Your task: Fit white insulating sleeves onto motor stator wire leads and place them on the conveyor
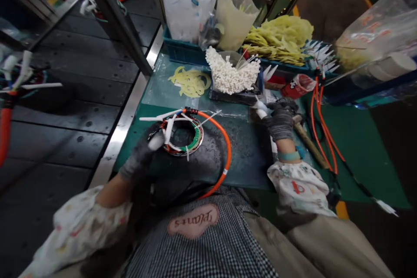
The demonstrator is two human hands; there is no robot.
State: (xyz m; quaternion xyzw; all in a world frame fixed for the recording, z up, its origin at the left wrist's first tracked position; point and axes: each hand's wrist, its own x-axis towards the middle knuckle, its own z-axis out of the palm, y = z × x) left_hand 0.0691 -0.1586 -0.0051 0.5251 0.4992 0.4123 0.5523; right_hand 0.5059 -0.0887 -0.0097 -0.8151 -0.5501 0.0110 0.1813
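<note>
A ring-shaped motor stator (196, 138) with a green circuit board, white sleeves and loose wires lies on the dark mat. An orange cable (227, 147) curves from its top towards my apron. My left hand (143, 153), in a grey glove with a white-covered thumb, is closed on the stator's left edge; its other fingers are mostly hidden. My right hand (282, 118), also gloved in grey, is over the mat's right side, beside a hammer (309, 142). Its white-covered fingertips are together in a pinch; anything between them is too small to make out.
Behind the stator are yellow cut sheets (190, 81) and a tray of white cable ties (233, 71). Teal bins (185, 54) with bags, more yellow sheets (280, 37) and a red cup (299, 86) stand behind. Orange cables (321, 126) hang at right; a metal post (114, 13) rises at left.
</note>
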